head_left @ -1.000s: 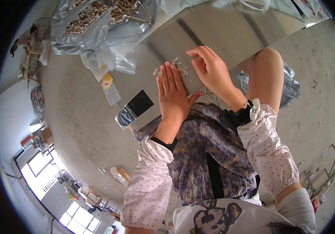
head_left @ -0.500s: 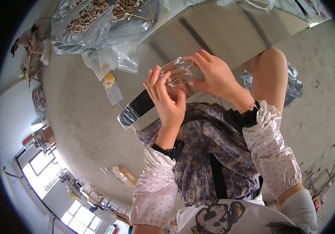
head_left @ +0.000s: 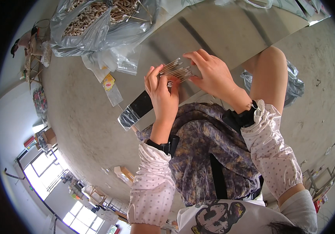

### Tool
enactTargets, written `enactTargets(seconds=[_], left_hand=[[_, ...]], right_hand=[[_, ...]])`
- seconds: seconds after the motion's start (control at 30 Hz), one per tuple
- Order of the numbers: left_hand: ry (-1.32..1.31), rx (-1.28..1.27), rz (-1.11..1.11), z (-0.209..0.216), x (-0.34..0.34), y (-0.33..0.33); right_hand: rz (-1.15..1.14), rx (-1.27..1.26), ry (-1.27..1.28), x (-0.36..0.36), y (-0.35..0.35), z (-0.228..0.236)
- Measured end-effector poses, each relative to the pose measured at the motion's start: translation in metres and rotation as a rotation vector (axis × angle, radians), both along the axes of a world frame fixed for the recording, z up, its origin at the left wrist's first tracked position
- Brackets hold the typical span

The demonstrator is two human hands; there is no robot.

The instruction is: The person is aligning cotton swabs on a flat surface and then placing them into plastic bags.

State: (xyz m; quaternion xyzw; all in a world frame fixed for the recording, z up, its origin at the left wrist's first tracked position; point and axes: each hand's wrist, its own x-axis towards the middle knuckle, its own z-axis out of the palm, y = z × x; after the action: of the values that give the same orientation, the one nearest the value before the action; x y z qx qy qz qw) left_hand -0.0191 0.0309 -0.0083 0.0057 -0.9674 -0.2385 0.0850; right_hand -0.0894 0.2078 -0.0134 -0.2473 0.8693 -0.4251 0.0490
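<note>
Several cotton swabs (head_left: 176, 71) with thin wooden sticks and white tips lie side by side in a loose bunch over the metal table. The fingers and thumb of my left hand (head_left: 162, 95) close round their left ends. Just right of the swabs' other tips is my right hand (head_left: 217, 76), its thumb and forefinger apart and holding nothing that I can see. The thumb comes close to the lower tips; whether it touches them I cannot tell.
A grey plastic bag (head_left: 97, 37) full of loose swabs stands at the far left of the metal table (head_left: 222, 29). Clear packets (head_left: 127, 60) and a yellow-labelled packet (head_left: 109, 82) lie at its left edge. A black, plastic-wrapped block (head_left: 136, 109) sits left of my left hand.
My left hand has shifted slightly left and its fingers have closed more around the swabs. The swabs are drawn together, and my right hand has barely moved.
</note>
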Motion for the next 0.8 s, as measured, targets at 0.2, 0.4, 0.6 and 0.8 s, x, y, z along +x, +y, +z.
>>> enactTargets(seconds=[0.2,0.4,0.6,0.8], left_hand=[[0.061,0.017,0.003,0.000,0.007,0.002],[0.047,-0.109,-0.113,0.005,0.017,0.006],[0.051,-0.086,-0.045,0.001,0.014,0.013],[0.095,-0.100,-0.019,-0.001,0.013,0.010]], right_hand=[[0.002,0.005,-0.009,-0.001,0.003,0.001],[0.061,-0.091,-0.078,-0.004,0.010,0.003],[0.057,-0.120,-0.067,-0.004,0.009,-0.004],[0.063,-0.109,-0.080,-0.004,0.008,0.000]])
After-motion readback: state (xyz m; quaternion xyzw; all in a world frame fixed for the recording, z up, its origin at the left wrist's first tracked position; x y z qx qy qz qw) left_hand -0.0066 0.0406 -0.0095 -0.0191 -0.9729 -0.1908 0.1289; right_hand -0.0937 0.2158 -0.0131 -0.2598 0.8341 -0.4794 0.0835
